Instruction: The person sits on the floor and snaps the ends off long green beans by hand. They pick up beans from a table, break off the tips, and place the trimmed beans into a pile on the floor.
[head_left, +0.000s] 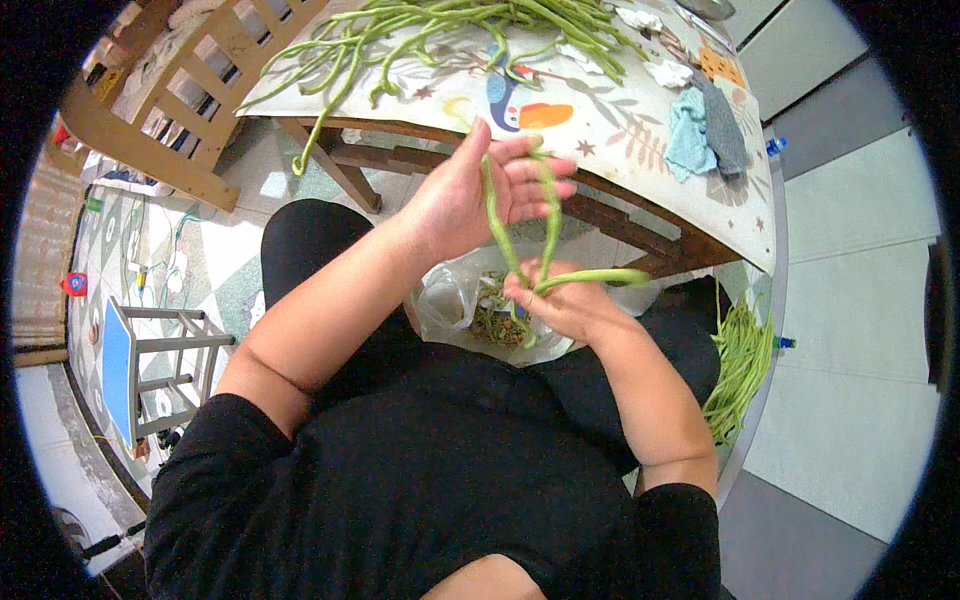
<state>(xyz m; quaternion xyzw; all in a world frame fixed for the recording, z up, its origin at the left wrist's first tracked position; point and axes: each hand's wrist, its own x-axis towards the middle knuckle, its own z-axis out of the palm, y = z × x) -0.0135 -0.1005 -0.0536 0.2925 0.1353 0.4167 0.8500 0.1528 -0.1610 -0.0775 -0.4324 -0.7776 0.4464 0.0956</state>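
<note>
A long green bean (553,222) is bent into a loop between my hands. Stretched out with its palm showing, my left hand (455,200) is open, and the upper part of the loop lies against its fingers. My right hand (578,308), lower and to the right, is closed on the crossing lower part of the bean, whose one end points right. I cannot tell whether it is one bean or two. Below the hands, between my legs, a clear plastic bag (445,300) holds green and brown scraps (497,318).
Ahead stands a table with a printed cloth (440,105), bearing a heap of long beans (470,18), crumpled tissues (668,73) and a teal cloth (690,135). More long beans (738,365) lie at my right. A blue-topped stool (119,370) and wooden railing (150,150) are left.
</note>
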